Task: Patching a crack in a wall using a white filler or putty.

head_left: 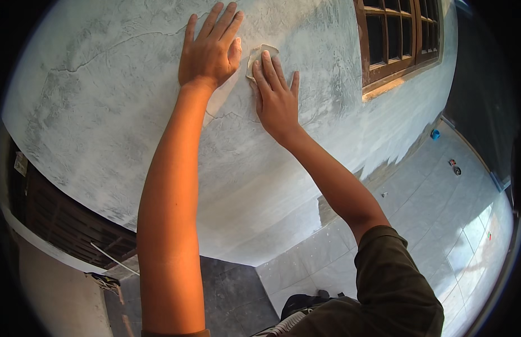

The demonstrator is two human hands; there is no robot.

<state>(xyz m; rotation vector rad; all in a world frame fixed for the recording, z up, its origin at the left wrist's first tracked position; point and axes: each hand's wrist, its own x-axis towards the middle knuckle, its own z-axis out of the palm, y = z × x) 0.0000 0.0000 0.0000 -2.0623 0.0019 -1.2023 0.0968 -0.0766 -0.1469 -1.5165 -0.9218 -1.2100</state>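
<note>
Both my arms reach up to a grey, patchily plastered wall [103, 112] with swirled marks and a thin crack running across it. My left hand [211, 55] rests flat on the wall, fingers spread, holding nothing. Just right of it, my right hand [276, 101] presses a small pale sheet, seemingly sandpaper [254, 60], against the surface. The sheet's curled edges show around my fingertips; its underside is hidden. Pale dust covers the fingers of the right hand.
A brown wooden window [392, 39] is set into the wall at upper right. Grey floor tiles [417, 196] spread below, bearing a blue cup [435, 135] and small scattered items [455, 167]. Dark brown slats [75, 213] and a thin white rod [114, 259] are at lower left.
</note>
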